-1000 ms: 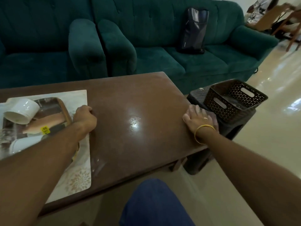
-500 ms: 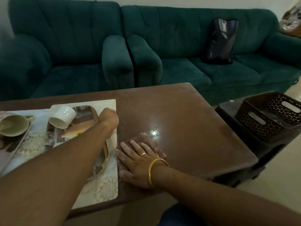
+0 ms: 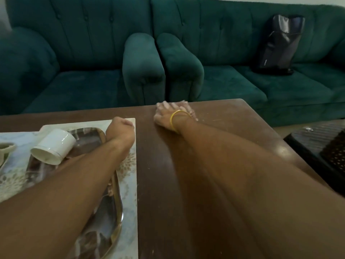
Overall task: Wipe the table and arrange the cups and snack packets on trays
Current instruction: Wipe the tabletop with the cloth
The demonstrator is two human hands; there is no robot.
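Observation:
My right hand [image 3: 169, 116], with a gold bangle on the wrist, lies flat at the far edge of the brown table [image 3: 186, 193] and presses on a pinkish-brown cloth [image 3: 193, 114], of which only a fringe shows. My left hand [image 3: 121, 128] is a closed fist resting on the far right corner of a pale patterned placemat [image 3: 128, 212]. On the mat sits a brown marbled tray [image 3: 110, 225] with a gold rim. A white cup [image 3: 54, 148] lies on its side on the tray. Another cup [image 3: 5, 150] shows at the left edge. My left forearm hides most of the tray.
Two green sofas [image 3: 89, 53] stand just behind the table, their armrests meeting at its far edge. A black bag [image 3: 278, 45] leans on the right sofa. A dark stool [image 3: 308, 139] with a perforated basket [image 3: 334, 152] stands at the table's right end.
My right hand has swept the cloth from the table's right end to the near middle, then out to the far edge. The left fist stays by the tray. The view shifted left.

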